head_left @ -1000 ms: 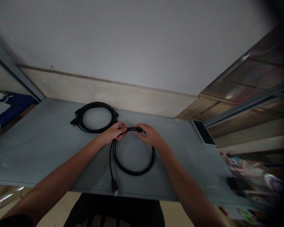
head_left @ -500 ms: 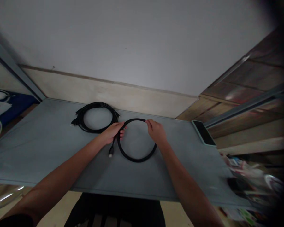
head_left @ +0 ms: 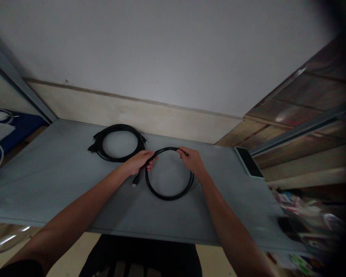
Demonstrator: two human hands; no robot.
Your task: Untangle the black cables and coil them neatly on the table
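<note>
A black cable [head_left: 169, 198] is looped into a ring between my hands, over the middle of the grey table. My left hand [head_left: 141, 161] grips the ring's upper left side, with a plug end [head_left: 136, 180] hanging out just below it. At the upper right of the ring, my right hand [head_left: 190, 158] pinches the cable between thumb and fingers. Behind my left hand lies a second coiled black cable [head_left: 119, 158], its connectors sticking out at both sides.
A phone [head_left: 249, 162] rests near the right end of the table [head_left: 60, 169]. Blurred plastic-wrapped items [head_left: 302, 215] are at the far right. A blue surface [head_left: 25, 127] with a white cable is at the left. A wall stands behind the table.
The ring between my hands has shifted slightly right and looks a little wider, with its strands more apart. My right hand has moved slightly along with it.
</note>
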